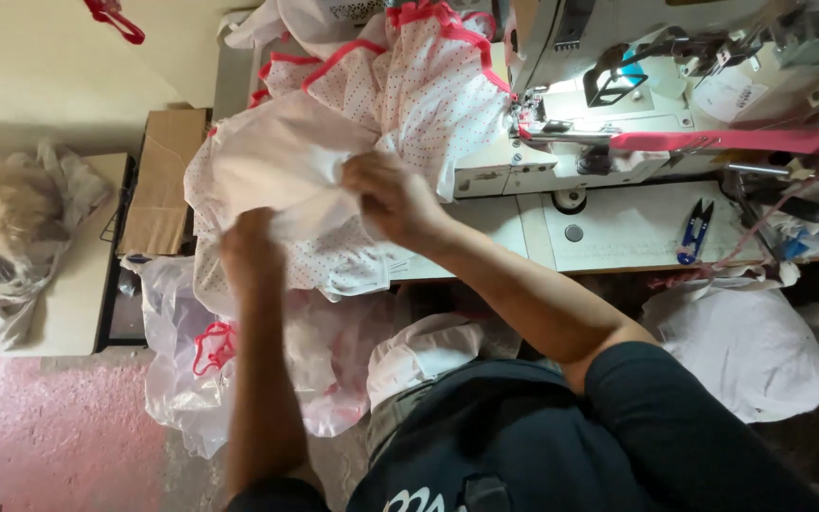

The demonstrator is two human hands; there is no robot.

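Observation:
A white garment (pixel 286 166) with small red dots and red trim lies heaped on the left end of the sewing table. My left hand (pixel 250 248) grips its lower fold, fingers closed in the cloth. Higher and to the right, my right hand (pixel 392 197) pinches the same white fabric. Both hands are close together over the pile. More dotted pieces with red edging (pixel 428 66) are stacked behind, against the sewing machine (pixel 618 85).
A red strip (pixel 722 140) runs from the machine's needle area to the right. Blue thread snips (pixel 694 230) lie on the table (pixel 618 242). Plastic bags of fabric (pixel 191 370) sit on the floor at left, a white bundle (pixel 741 346) at right, a cardboard box (pixel 165 180) beside the table.

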